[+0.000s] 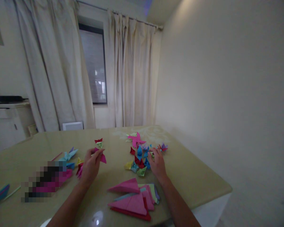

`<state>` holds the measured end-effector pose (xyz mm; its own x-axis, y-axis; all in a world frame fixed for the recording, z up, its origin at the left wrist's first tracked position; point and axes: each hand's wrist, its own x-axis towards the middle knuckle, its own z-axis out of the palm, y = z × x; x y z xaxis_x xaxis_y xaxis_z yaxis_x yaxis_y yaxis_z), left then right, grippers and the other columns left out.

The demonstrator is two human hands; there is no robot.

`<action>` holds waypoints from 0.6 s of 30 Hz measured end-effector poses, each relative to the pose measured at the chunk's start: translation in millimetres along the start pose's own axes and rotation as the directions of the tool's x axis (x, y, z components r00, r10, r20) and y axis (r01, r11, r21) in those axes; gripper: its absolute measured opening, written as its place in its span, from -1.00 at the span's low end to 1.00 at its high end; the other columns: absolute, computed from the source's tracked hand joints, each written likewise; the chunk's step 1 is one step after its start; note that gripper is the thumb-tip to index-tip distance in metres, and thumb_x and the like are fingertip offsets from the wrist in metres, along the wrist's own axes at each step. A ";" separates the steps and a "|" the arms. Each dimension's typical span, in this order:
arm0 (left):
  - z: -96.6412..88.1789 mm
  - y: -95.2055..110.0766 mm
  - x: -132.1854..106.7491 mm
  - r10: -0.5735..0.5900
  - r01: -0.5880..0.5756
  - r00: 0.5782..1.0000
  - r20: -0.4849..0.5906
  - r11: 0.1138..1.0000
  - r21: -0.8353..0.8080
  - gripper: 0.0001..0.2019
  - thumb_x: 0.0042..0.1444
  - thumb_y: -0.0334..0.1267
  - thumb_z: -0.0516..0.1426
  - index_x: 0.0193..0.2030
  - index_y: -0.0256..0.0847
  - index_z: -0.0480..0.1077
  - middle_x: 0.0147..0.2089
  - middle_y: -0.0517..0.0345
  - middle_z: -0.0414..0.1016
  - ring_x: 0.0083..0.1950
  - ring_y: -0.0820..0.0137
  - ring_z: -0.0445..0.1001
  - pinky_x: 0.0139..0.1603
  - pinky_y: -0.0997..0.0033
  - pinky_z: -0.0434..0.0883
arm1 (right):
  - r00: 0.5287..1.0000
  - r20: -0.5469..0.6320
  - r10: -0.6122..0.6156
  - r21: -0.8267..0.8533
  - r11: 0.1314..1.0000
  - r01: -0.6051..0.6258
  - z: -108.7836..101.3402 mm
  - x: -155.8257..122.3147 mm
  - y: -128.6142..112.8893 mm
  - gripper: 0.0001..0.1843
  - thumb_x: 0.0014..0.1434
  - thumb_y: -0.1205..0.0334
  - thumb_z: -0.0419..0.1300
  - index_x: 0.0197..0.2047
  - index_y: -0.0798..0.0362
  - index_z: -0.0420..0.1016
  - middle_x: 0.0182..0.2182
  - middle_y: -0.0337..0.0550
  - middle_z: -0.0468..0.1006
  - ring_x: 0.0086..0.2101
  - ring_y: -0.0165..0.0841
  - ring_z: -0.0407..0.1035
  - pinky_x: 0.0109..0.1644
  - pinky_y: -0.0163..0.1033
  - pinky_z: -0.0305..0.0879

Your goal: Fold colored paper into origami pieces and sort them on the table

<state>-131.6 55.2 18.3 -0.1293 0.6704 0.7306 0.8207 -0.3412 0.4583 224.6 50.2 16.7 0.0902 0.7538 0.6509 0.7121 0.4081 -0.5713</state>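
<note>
My left hand [91, 165] is raised a little above the table, its fingers pinched on a small pink folded paper piece [101, 156]. My right hand [157, 163] reaches into a heap of small folded paper pieces [140, 156] in red, blue, green and yellow; its fingertips touch the heap, and I cannot see whether they grip one. Close in front of me lies a stack of larger folded sheets [133, 198], mostly pink, with green and purple edges showing.
The beige table [194, 176] ends at the right near a bare wall. A pink pinwheel-like piece [136, 139] lies at the far side. More folded pieces [69, 155] and a blurred patch lie at the left. Curtains and a window stand behind.
</note>
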 end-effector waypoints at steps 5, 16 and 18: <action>22.4 57.1 -11.3 0.046 -0.005 0.995 0.086 0.905 -0.425 -0.65 0.37 0.04 0.07 0.00 -0.13 0.56 -0.05 0.03 0.47 -0.06 0.26 0.58 -0.03 0.22 0.62 | 0.973 0.096 -0.211 0.205 0.960 0.188 -1.2 -1.0 -29.7 -0.77 0.47 0.13 0.11 -0.01 -0.02 0.57 -0.08 -0.06 0.59 -0.01 -0.21 0.46 0.16 -0.14 0.36; 27.0 74.6 -26.1 0.118 -0.025 0.986 0.119 0.803 -0.595 -0.67 0.34 -0.07 0.16 0.18 -0.06 0.42 -0.08 0.09 0.51 -0.10 0.31 0.62 -0.07 0.22 0.67 | 0.787 0.392 -0.477 0.364 0.866 0.343 24.4 37.2 -93.7 -0.86 0.35 0.35 0.26 -0.11 -0.02 0.65 -0.29 -0.20 0.62 -0.28 -0.34 0.48 -0.13 -0.29 0.37; 26.9 72.3 -24.1 0.107 -0.029 0.989 0.102 0.814 -0.580 -0.66 0.36 -0.07 0.15 0.22 -0.05 0.38 -0.07 0.10 0.50 -0.11 0.32 0.62 -0.06 0.22 0.66 | 0.796 0.377 -0.473 0.365 0.866 0.341 28.7 36.8 -97.2 -0.85 0.30 0.39 0.27 -0.13 -0.02 0.64 -0.30 -0.21 0.61 -0.30 -0.35 0.48 -0.16 -0.30 0.36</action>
<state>-54.2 32.1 20.3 0.0171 0.6935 0.7202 0.3489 -0.6792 0.6457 138.7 53.0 81.9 -0.5273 0.6015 0.6001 0.3932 0.7988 -0.4552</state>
